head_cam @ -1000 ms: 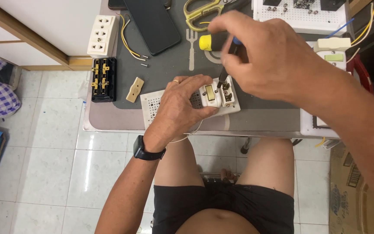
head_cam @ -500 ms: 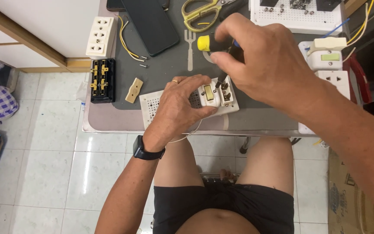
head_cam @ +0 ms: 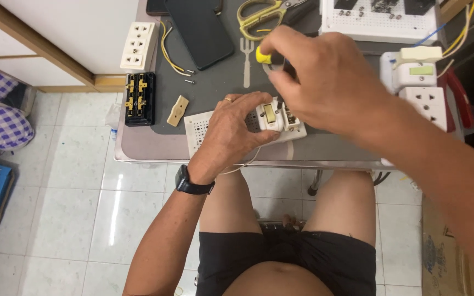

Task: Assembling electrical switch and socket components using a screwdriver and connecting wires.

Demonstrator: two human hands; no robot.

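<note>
Switch block [head_cam: 276, 118] — both hands, screwdriver [head_cam: 270, 57]

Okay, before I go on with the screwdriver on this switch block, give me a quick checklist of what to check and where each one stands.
1. Left hand steadies the white switch block: ok.
2. Right hand grips the yellow-handled screwdriver: ok.
3. Screwdriver tip seated in a screw: cannot tell, hidden by the hand.
4. Block fully on the table: ok, though near the front edge.
5. Scissors and phone away from the hands: ok.
</note>
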